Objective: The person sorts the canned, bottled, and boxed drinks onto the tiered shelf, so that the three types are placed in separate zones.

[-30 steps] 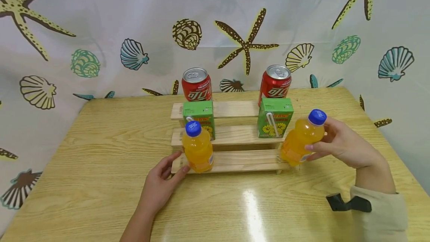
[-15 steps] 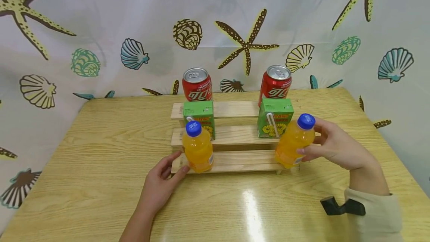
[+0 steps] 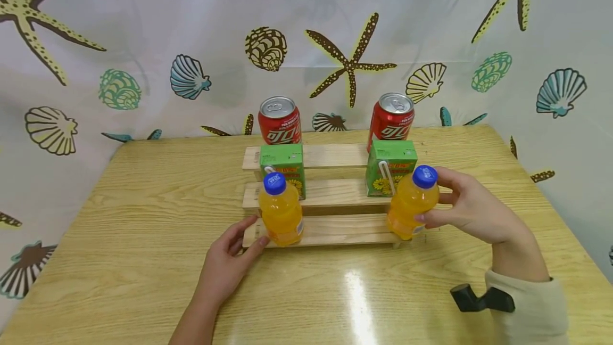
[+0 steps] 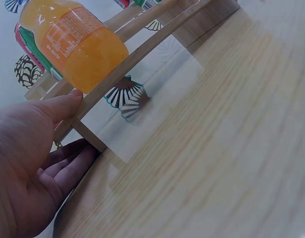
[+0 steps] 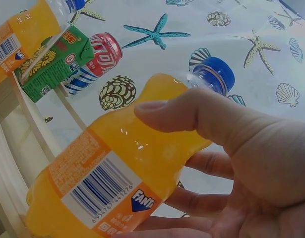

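Observation:
My right hand [image 3: 481, 211] grips an orange Fanta bottle [image 3: 408, 207] with a blue cap, thumb across its near side and fingers around the back. This bottle leans slightly, its base over the right end of the lowest step of a three-step wooden rack [image 3: 347, 229]. At the rack's left end, my left hand [image 3: 227, 262] holds the lowest step, thumb on the front rail and fingers behind the leg, as the left wrist view shows. Just beside that thumb, a second orange soda bottle [image 4: 75, 47] stands on the same step.
Two green drink cartons with straws, a left carton [image 3: 293, 157] and a right carton [image 3: 383, 174], stand on the middle step. Behind them on the top step are a left red cola can [image 3: 280, 124] and a right cola can [image 3: 390, 121]. A seashell-patterned cloth [image 3: 215, 9] hangs behind the table [image 3: 158, 217].
My right hand has moved left with the Fanta bottle, bringing it over the right end of the lowest step and more upright. The left hand stays in place.

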Available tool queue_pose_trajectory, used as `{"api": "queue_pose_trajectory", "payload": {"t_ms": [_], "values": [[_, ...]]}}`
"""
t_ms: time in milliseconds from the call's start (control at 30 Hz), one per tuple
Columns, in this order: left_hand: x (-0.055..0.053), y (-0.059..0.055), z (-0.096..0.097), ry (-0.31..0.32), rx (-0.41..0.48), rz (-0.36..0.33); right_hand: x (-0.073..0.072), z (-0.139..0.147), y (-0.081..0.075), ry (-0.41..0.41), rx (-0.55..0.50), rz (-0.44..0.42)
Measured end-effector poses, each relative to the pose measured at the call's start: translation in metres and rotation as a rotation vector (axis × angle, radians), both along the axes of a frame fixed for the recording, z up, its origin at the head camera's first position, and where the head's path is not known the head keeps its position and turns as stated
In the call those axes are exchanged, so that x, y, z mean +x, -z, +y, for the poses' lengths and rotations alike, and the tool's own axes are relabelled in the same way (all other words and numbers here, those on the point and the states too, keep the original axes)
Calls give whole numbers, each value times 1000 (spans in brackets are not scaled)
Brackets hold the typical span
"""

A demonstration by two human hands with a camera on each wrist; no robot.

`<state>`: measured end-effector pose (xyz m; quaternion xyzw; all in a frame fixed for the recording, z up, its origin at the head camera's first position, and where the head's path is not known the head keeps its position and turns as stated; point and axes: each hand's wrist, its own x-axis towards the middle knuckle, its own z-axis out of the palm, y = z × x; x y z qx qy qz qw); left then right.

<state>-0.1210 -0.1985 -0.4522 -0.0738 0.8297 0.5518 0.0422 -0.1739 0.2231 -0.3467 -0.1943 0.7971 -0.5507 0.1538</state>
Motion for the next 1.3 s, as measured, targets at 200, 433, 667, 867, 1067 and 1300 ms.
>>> {"api": "queue_pose_trajectory", "payload": {"t_ms": [200, 433, 667, 867, 1067, 1300], "values": [[-1, 0, 0, 1, 3, 1, 0, -2, 1, 13, -6, -6], [-1, 2, -1, 5, 9, 0, -2, -8, 3, -1, -35, -30], [-1, 2, -1, 8, 18, -2, -3, -10, 3, -10, -41, -40], [-1, 3, -1, 4, 13, 2, -4, -15, 4, -29, -55, -18], [-2, 4, -1, -2, 6, 4, -6, -17, 7, -28, -45, -21], [-1, 5, -1, -4, -11, -2, -6, -18, 8, -36, -26, -11]]}}
